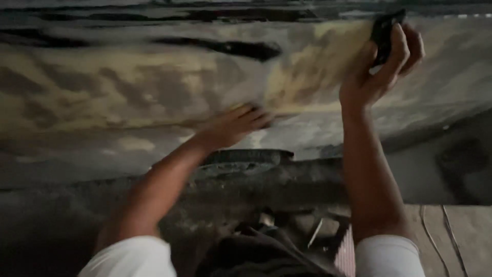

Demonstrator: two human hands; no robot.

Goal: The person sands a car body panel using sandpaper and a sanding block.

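A wide curved panel [128, 82], grey with yellowish filler patches, fills the upper view. My right hand [382, 66] is raised at the upper right, gripping a small dark block [385, 31] pressed against the panel's surface. My left hand [236, 123] lies flat on the panel near the middle, fingers extended and blurred, holding nothing that I can make out. Both arms reach up from white sleeves at the bottom edge.
A dark lower ledge [246, 177] runs under the panel. Below it lie dim clutter and a pale stick-like object [315, 233]. Thin cables [435, 231] trail over the floor at the lower right. A black smear [230, 47] marks the panel's upper middle.
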